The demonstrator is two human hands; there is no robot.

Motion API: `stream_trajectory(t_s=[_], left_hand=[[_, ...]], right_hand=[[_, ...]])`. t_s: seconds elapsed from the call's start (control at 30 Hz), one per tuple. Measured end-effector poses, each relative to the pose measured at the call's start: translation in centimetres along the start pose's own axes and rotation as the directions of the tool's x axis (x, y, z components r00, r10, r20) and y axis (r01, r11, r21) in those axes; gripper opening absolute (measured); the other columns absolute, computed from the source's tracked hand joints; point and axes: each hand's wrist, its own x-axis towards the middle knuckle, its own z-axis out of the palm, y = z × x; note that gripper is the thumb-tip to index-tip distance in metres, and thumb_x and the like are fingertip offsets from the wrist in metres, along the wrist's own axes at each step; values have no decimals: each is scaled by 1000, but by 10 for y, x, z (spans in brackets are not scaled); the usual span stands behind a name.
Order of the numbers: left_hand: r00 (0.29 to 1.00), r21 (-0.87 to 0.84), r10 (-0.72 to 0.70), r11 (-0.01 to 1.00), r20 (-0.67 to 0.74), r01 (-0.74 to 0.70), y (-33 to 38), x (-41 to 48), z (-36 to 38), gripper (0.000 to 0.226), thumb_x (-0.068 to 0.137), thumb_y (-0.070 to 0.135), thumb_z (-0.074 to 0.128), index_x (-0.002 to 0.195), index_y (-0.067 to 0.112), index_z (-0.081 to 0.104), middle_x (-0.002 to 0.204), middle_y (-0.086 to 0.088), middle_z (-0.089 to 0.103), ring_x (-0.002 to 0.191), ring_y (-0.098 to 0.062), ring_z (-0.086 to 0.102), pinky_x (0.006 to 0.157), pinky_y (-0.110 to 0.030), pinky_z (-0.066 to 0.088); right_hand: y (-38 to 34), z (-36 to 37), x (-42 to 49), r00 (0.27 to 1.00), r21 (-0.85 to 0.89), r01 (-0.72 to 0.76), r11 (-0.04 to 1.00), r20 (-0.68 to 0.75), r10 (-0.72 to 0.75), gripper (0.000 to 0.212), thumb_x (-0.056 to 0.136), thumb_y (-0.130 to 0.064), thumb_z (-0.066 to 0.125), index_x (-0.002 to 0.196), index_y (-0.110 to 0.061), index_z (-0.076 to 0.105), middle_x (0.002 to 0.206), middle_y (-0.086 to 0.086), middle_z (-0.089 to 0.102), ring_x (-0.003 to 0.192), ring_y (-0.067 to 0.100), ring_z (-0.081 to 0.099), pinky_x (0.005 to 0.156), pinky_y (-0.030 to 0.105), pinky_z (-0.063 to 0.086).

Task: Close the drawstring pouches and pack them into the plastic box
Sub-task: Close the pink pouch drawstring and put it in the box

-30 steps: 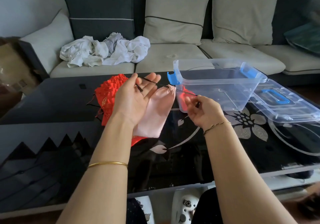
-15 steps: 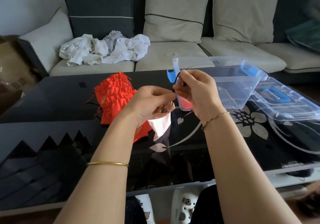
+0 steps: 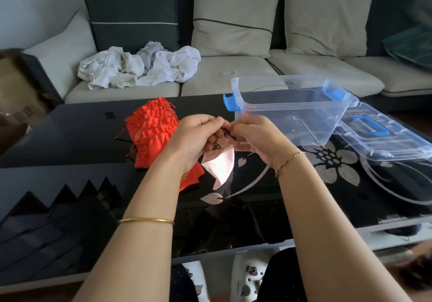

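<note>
We see the pale pink pouch (image 3: pixel 222 168) held up over the bench (image 3: pixel 70 142), just in front of the red pouches (image 3: pixel 152 133), with its mouth gathered between both hands. The left hand (image 3: pixel 194 138) curls round the bunched neck. The right hand (image 3: pixel 254 138) meets it, its fingers (image 3: pixel 242 124) pinching the dark drawstring (image 3: pixel 226 134). We judge that the cord is being tightened or knotted. The thin cord could slip out of the pinch and let the mouth loosen, or it could snag in the gathers if pulled unevenly. The plastic box (image 3: pixel 292 114) stands open just right of the hands, its lid (image 3: pixel 383 135) beside it. A hasty toss could catch the near rim and drop the pouch short.
</note>
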Motion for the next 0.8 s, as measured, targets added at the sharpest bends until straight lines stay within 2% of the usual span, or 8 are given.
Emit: stream_trajectory(t_s=[0.13,0.23,0.3,0.43,0.53,0.6,0.7,0.8], left_hand=[[1000,-18,14,1000,-12,-14,1,0,0,22,95,10,52,81,9,69,60,2,54,48,-3,43,47,-15,37],[998,-61,12,998,-62,-16,0,1,0,19,94,8,54,82,10,69,61,2,59,50,-4,47,47,-14,40],[996,-103,8,995,-87,-17,0,1,0,17,93,6,55,82,10,68,61,2,63,50,-4,52,49,-14,43],[999,-144,13,989,-48,-20,3,-1,-1,15,90,-1,56,84,7,67,64,-2,65,56,-7,60,57,-17,52],[1000,-155,2,988,-12,-4,4,-2,-2,17,87,-8,56,85,6,65,70,-3,68,60,-11,65,58,-18,55],[1000,-84,23,996,14,-22,3,-2,-2,19,87,-10,55,86,7,63,74,-4,68,64,-13,63,58,-17,54],[994,101,99,990,35,-102,2,-2,-1,24,88,-11,53,88,11,62,80,-7,65,68,-15,62,58,-17,54],[962,324,274,909,11,-263,0,0,1,27,84,-16,49,86,9,61,77,-2,63,64,-12,61,56,-22,53]], right_hand=[[3,1,-2,992,-122,120,985,-28,-124,17,90,-15,58,85,-4,70,91,18,69,90,32,66,83,41,57],[1,1,-2,968,-103,199,975,-135,-211,16,88,-15,60,78,-6,69,72,6,65,66,15,59,69,30,54],[-2,0,-3,950,-82,255,964,-166,-265,15,85,-13,60,74,-6,68,72,5,64,67,12,56,69,31,50],[-2,3,-6,953,30,293,956,-90,-289,15,83,-6,56,76,-2,68,84,17,69,83,27,65,83,36,54],[-1,2,-6,976,254,214,943,-101,-194,22,91,-14,49,77,-5,64,76,10,65,72,17,62,73,31,52],[1,0,-3,980,286,183,940,-123,-154,21,93,-11,43,79,-11,59,76,4,64,70,12,61,66,28,51],[4,2,-2,973,47,215,975,-98,-210,20,90,0,42,90,-9,61,80,5,62,72,14,58,62,26,50],[4,4,0,968,-32,228,973,-98,-230,18,87,2,49,90,-5,65,76,3,61,74,18,58,72,35,54]])
